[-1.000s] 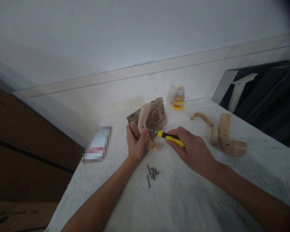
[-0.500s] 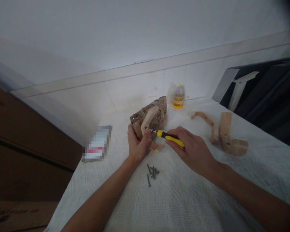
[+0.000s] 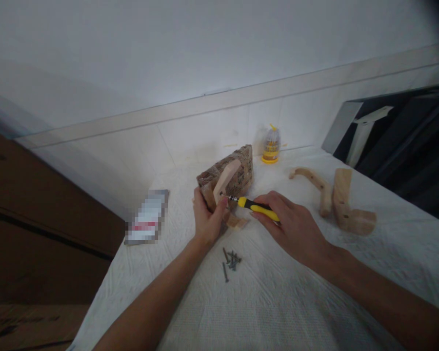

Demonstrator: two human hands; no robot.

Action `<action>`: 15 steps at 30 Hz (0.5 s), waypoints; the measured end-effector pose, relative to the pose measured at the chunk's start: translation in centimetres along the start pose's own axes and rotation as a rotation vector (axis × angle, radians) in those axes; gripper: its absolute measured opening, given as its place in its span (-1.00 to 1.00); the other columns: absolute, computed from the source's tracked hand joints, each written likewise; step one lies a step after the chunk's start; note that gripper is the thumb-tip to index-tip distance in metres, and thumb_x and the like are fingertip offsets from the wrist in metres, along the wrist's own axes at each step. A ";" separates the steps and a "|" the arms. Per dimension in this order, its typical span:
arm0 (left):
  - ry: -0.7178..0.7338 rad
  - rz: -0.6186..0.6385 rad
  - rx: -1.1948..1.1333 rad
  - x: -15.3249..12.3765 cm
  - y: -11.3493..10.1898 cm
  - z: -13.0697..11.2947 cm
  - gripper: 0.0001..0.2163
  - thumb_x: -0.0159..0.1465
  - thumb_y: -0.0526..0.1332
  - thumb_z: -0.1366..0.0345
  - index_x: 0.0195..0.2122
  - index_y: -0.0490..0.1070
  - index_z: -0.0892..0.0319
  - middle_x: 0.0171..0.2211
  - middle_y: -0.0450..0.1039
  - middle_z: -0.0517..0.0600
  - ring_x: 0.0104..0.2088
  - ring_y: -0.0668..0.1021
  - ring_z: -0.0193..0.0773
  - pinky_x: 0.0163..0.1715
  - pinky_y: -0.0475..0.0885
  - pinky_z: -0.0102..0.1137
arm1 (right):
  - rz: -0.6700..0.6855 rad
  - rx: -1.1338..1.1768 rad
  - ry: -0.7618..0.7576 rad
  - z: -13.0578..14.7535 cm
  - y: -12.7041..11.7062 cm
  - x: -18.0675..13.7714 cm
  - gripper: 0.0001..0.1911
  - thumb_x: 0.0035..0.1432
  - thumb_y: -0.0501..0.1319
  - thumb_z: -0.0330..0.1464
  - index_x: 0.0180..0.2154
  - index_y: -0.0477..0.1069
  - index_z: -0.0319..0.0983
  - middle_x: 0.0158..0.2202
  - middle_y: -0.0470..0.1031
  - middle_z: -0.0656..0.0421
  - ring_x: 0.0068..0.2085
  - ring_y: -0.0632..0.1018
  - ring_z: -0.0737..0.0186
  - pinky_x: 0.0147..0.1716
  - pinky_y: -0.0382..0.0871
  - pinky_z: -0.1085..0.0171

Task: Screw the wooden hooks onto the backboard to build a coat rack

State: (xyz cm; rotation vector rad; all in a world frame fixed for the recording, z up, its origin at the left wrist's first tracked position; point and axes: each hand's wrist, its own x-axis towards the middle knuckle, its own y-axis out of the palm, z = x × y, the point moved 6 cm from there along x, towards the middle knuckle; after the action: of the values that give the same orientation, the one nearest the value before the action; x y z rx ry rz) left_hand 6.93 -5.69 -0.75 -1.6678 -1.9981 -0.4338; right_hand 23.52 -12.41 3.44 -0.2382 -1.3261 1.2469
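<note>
My right hand (image 3: 285,219) is closed round a yellow and black screwdriver (image 3: 258,208). The driver's tip meets a hole in a pale, bent wooden piece (image 3: 227,178). My left hand (image 3: 209,219) grips the lower end of that wooden piece, thumb in front, together with a brown taped block (image 3: 243,163) standing behind it. Part of another wooden end (image 3: 237,223) sticks out below my left thumb. Several loose screws (image 3: 232,261) lie on the white cloth in front of my hands.
Two more bent wooden pieces, a slim one (image 3: 314,183) and a wide one (image 3: 347,209), lie at the right. A clear and yellow bit case (image 3: 271,146) stands by the wall. On the left rests a blurred flat item (image 3: 148,218), with cardboard boxes (image 3: 40,219) beyond the table edge.
Almost nothing differs. My right hand keeps the screwdriver at the same hole while my left hand stays on the wooden piece and block.
</note>
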 end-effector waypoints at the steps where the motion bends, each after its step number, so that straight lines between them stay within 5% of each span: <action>1: -0.002 0.004 -0.005 0.0 0.0 0.0 -0.72 0.11 0.27 0.21 -0.19 0.25 0.10 -0.32 0.39 -0.09 -0.33 0.46 -0.30 -0.32 0.41 -0.36 | -0.004 0.001 -0.004 0.1 -0.1 0.0 -0.75 0.29 -0.05 -0.24 -0.21 0.30 -0.23 -0.34 0.50 0.07 -0.37 0.55 0.15 -0.44 0.40 0.22; 15: 0.001 0.025 -0.022 -0.1 0.2 -0.2 -0.71 0.13 0.26 0.21 -0.16 0.24 0.11 -0.28 0.39 -0.07 -0.28 0.47 -0.29 -0.28 0.41 -0.35 | -0.031 -0.071 -0.010 0.3 -0.3 -0.1 -0.77 0.28 -0.02 -0.28 -0.21 0.34 -0.23 -0.34 0.49 0.09 -0.39 0.54 0.17 -0.50 0.35 0.25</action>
State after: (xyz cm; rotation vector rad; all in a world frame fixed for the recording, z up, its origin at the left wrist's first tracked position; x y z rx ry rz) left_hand 7.13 -5.84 -0.64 -1.7038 -1.9759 -0.4493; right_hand 23.46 -12.75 3.72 -0.2605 -1.3796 1.1774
